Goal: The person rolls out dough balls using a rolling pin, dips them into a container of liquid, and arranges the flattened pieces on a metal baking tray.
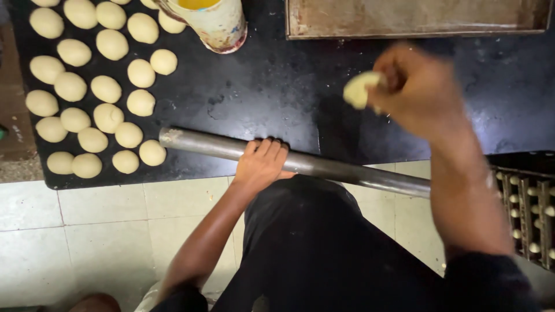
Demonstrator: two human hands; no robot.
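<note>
My left hand (263,162) rests palm down on a long metal rolling pipe (196,143) that lies along the front edge of the black counter (260,86). My right hand (419,89) is raised above the counter, blurred, with its fingers closed on a pale piece of dough (359,89). Several round dough balls (107,89) lie in rows on the left part of the counter.
A stained can with yellow liquid (211,20) stands at the back next to the dough balls. A worn metal baking tray (416,17) sits at the back right. A rack with small dough pieces (529,202) is at the lower right. Pale floor tiles (104,231) lie below.
</note>
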